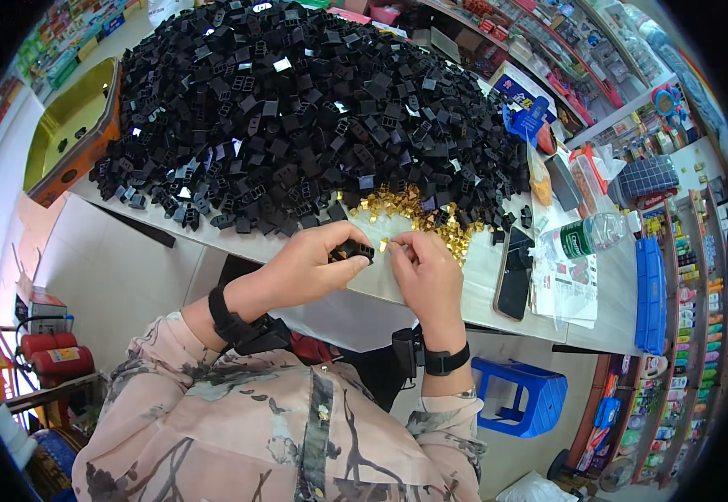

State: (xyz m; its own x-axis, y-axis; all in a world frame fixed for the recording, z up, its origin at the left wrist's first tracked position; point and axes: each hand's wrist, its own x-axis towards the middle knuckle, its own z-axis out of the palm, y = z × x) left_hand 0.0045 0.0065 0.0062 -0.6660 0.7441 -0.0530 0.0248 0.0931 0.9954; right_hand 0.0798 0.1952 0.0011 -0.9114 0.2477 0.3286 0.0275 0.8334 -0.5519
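Observation:
Between the thumb and fingers of my left hand (307, 261) is a small black plastic housing (352, 251), held just above the table's near edge. A bit of gold colour shows on it. My right hand (427, 272) is closed in a pinch on a small gold metal piece (383, 246), close beside the housing but apart from it. Beyond my hands lies a loose scatter of gold metal pieces (406, 203). Behind that rises a large heap of black plastic housings (297, 134), covering most of the table.
At the right of the table (481, 297) lie a dark phone (514, 274), a water bottle (590, 237) on its side and some papers (569, 293). A yellow bin (71, 125) stands far left. Below are a blue stool (521, 389) and red fire extinguishers (61, 360). Stocked shelves (686, 335) line the right.

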